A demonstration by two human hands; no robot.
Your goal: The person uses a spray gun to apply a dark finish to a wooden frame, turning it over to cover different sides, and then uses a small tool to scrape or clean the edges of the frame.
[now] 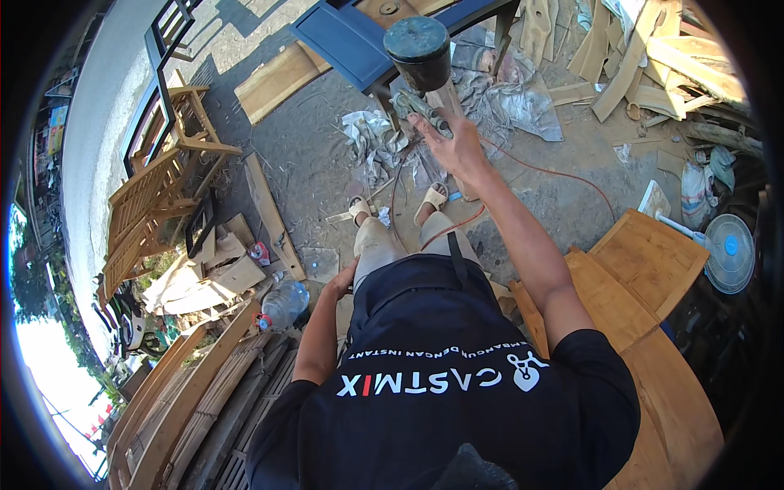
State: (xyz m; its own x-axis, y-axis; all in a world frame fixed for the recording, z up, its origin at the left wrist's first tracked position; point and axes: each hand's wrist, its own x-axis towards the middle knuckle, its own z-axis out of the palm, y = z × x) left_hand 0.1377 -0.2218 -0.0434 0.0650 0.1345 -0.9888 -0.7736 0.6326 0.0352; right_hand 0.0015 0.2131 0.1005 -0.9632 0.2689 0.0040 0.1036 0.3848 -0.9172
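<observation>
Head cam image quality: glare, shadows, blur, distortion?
Head view: bright patch at lower left blown out; head view: hard shadows on the ground, upper left; head view: right hand and spray gun readable, no obvious motion blur; head view: black fisheye rim cuts the corners, small background detail at far left unclear.

Black short-sleeved T-shirt — white and red print — pale trousers, cream sandals

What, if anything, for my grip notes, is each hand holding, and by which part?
The right hand holds a spray gun, apparently by its handle, below the dark cup. The left hand shows nothing held.
</observation>
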